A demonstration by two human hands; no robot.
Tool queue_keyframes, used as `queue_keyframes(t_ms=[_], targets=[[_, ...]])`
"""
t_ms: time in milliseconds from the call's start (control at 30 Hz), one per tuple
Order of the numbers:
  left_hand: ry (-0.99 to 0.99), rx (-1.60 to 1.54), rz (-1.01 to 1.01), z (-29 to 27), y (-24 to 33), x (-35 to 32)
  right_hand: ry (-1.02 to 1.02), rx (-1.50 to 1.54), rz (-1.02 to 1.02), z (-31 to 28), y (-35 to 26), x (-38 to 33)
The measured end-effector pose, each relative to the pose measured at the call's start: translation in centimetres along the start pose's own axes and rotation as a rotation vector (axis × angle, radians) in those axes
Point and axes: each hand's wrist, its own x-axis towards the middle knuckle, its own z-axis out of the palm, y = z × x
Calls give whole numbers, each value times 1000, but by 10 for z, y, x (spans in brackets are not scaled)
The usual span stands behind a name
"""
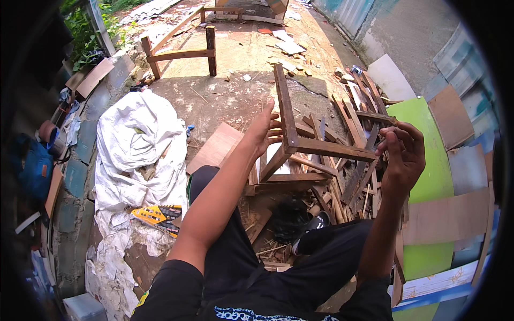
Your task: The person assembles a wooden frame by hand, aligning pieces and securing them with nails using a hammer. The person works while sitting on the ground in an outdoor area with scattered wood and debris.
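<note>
Crumpled white cloth [158,152] at left, a yellow-and-black package [159,218] on it, a lime-green panel [432,166] at right.

Frame [336,149]: before the person, between left hand [262,129] and right hand [402,152], with wood scraps [369,88] behind it and to its right, and a panel [426,176] at the far right, past the scraps. Left of the frame: a board [214,147], then a cloth [136,125] with a packet [158,218] on its near part, a low wall [84,142] running along the cloth's left side. Farther off, behind the cloth: a second frame [179,55] on the ground [227,93].
</note>
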Motion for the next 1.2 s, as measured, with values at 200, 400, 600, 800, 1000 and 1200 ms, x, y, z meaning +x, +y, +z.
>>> queue_keyframes(t_ms=[200,400,600,800,1000,1200], targets=[[-74,38,97,34,6,-30,-102,197,165,76,51,-10],[-54,59,277,34,-7,-27,-239,270,243,99,67,-19],[-83,-12,329,30,-14,-24,-306,247,264,102,71,-25],[-144,-34,415,24,-23,-22,-357,219,253,101,71,-30],[-128,-26,434,23,-22,-30,-429,206,244,99,76,-34],[-188,-100,426,13,-22,-26,-444,180,275,103,72,-35]])
